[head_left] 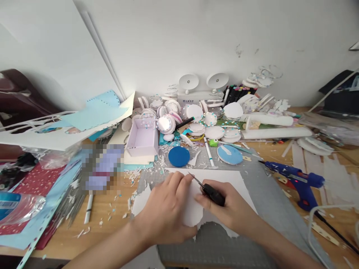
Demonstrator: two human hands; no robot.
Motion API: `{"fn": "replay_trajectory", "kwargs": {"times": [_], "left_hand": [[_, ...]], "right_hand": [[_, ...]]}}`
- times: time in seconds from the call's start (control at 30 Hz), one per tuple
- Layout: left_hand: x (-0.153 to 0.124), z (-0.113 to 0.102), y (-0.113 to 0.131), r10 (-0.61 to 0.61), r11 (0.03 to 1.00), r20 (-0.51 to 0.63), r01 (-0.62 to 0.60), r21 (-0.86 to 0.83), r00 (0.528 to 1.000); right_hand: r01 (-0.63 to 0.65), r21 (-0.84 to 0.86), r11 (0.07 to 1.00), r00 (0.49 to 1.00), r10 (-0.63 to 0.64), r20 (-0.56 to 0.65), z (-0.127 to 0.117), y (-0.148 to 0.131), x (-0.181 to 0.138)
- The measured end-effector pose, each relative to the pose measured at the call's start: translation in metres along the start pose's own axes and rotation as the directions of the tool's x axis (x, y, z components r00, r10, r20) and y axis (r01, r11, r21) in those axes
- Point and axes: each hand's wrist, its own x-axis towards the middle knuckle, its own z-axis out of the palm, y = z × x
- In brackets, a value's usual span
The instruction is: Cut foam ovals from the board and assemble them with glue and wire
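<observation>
A black-handled craft knife (213, 194) is gripped in my right hand (234, 209), its thin blade pointing up and left toward my left fingertips. My left hand (165, 209) is closed over a white rough-edged piece of board (193, 216), fingers on its far side and thumb near its lower edge. Under both hands lies a larger white sheet (237, 181) with a torn-looking curved edge at the front. It rests on a grey cutting mat (269, 194). Just beyond the sheet are a dark blue disc (178, 156) and a light blue disc (230, 155).
A blue glue gun (294, 175) with a cord lies on the right. Behind the mat, white discs (214, 132) crowd around a lilac open box (142, 138). Stacked coloured sheets and a plastic bottle (21, 207) occupy the left; white scraps litter the wooden table (117, 235).
</observation>
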Motion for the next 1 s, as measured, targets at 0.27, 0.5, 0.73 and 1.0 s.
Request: {"fn": "replay_trajectory", "kwargs": {"times": [0.27, 0.5, 0.73, 1.0], "left_hand": [[-0.006, 0.002, 0.004, -0.021, 1.0, 0.014, 0.021, 0.002, 1.0], [-0.011, -0.003, 0.006, -0.043, 0.996, -0.029, 0.041, -0.074, 0.999], [-0.005, 0.012, 0.012, 0.101, 0.974, -0.084, -0.116, -0.197, 0.991], [-0.013, 0.012, -0.003, 0.059, 0.974, -0.131, -0.086, -0.21, 0.99]], "right_hand": [[0.03, -0.082, 0.996, 0.998, -0.035, -0.053, -0.004, 0.007, -0.019], [-0.015, 0.149, 0.989, 0.968, 0.052, -0.244, -0.02, 0.008, -0.021], [-0.044, 0.145, 0.988, 0.993, 0.06, -0.104, 0.001, 0.004, -0.02], [-0.045, 0.122, 0.991, 0.995, 0.056, -0.082, -0.001, 0.01, -0.016]]}}
